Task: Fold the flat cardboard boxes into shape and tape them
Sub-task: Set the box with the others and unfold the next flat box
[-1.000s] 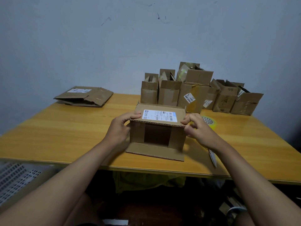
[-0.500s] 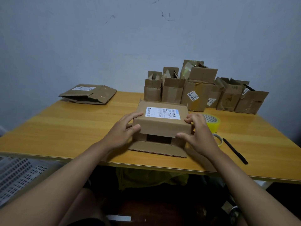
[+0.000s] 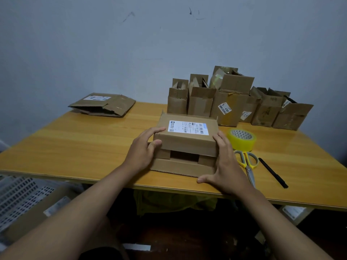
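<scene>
My left hand [image 3: 142, 152] and right hand [image 3: 225, 162] lie spread, flat against the box [image 3: 187, 136] at the counter's [image 3: 84, 147] near edge; I should bring both flaps flush before taping; tape roll [image 3: 242, 139] and scissors [image 3: 246, 162] wait just right, nothing blocking.

Both bare forearms reach forward. The left hand [image 3: 142, 152] cups inward, fingers spread, thumb extended. The right hand [image 3: 228, 162] stands palm-inward, fingers straight, thumb splayed low toward the left.
</scene>
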